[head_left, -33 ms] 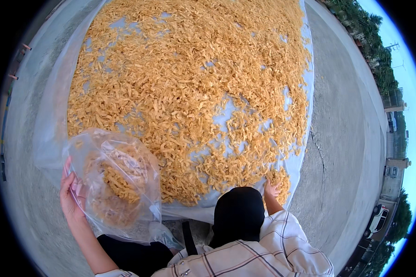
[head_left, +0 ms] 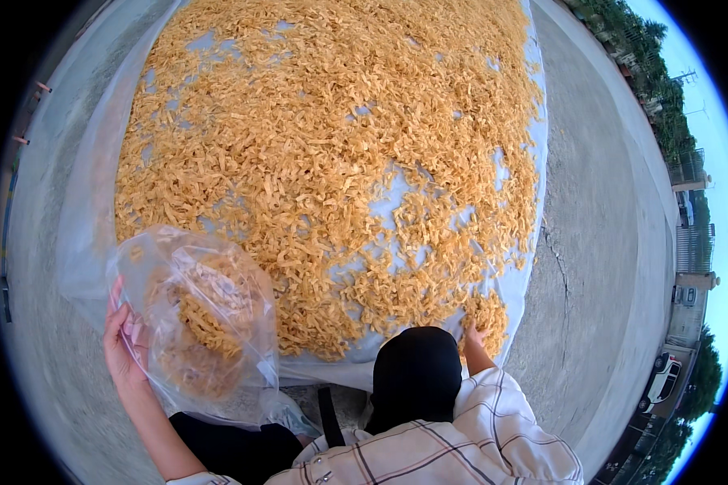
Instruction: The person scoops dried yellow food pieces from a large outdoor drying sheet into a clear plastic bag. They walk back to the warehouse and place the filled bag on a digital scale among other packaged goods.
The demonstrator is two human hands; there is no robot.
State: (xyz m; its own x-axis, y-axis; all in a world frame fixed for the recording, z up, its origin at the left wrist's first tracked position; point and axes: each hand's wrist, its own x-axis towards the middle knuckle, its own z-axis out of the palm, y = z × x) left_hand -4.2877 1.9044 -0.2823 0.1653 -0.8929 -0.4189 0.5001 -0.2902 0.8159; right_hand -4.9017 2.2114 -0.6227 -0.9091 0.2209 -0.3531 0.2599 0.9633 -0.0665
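Observation:
My left hand (head_left: 123, 343) grips the edge of a clear plastic bag (head_left: 260, 347) at the left, its fingers folded over the film. Inside the bag a heap of yellow-brown dried strips (head_left: 206, 319) shows through the plastic. At the near right corner of the spread, my right hand (head_left: 474, 333) is closed around a clump of the same strips (head_left: 488, 314); its fingertips are partly hidden among them. A wide layer of these flat, curled strips (head_left: 315, 162) covers a pale plastic sheet (head_left: 390, 202), which shows through in patches.
Grey concrete ground (head_left: 598, 242) lies on both sides of the sheet. A rounded black form (head_left: 416, 372) sits low in the middle, between my arms. Far right are a fence (head_left: 693, 246), a parked white car (head_left: 662, 378) and trees (head_left: 655, 89).
The view has shifted very slightly. Both hands, the bag and the strips hold nearly the same positions.

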